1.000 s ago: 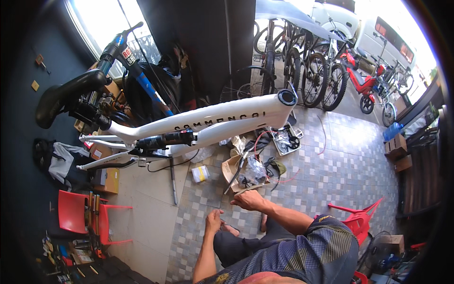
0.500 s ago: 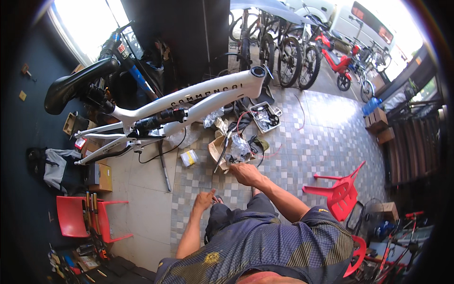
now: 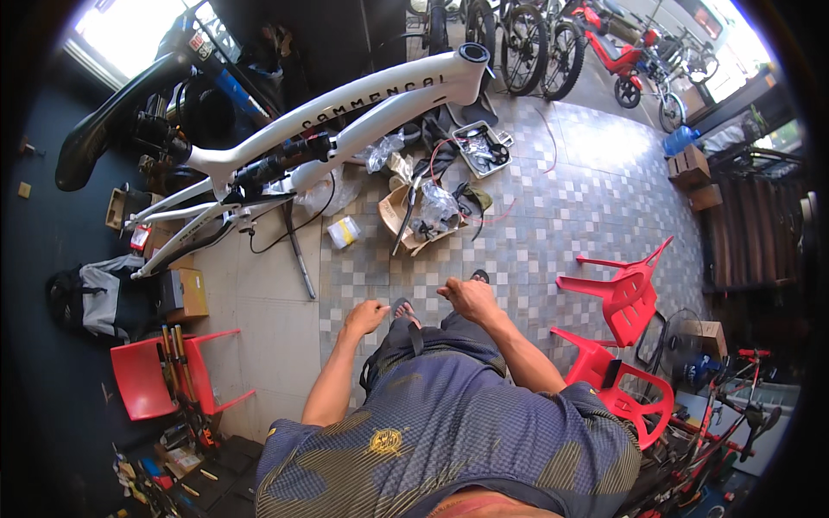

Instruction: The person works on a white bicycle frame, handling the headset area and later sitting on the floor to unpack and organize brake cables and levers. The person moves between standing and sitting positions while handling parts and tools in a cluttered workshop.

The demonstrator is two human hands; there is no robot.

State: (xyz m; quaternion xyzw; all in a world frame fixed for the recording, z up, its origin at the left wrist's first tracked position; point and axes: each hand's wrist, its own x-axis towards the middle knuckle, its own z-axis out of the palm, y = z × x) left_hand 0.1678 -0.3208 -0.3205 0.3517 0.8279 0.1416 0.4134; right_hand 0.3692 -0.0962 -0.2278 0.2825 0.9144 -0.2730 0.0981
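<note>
My left hand [image 3: 367, 318] is held in front of my legs with its fingers curled in; anything in it is too small to make out. My right hand [image 3: 471, 299] is also closed, thumb side inward, near my right foot in the picture, and its contents are hidden. Beyond the hands an opened cardboard box [image 3: 395, 210] holds clear plastic bags [image 3: 439, 210] and dark parts. A white bicycle frame [image 3: 380, 86] with a black saddle [image 3: 104, 129] and a black rear shock [image 3: 285, 161] stands up at the left, apart from both hands.
A metal tray of small parts [image 3: 482, 148] lies past the box, and a small white-and-yellow packet [image 3: 343, 232] to its left. Red chairs [image 3: 629, 298] stand at the right, another red chair [image 3: 142, 378] at the left. Parked bicycles [image 3: 525, 52] line the far side.
My right hand has drawn back from the cardboard box toward my body. My view has shifted, so the box and bicycle frame sit higher in the picture. More of the right-hand chairs shows.
</note>
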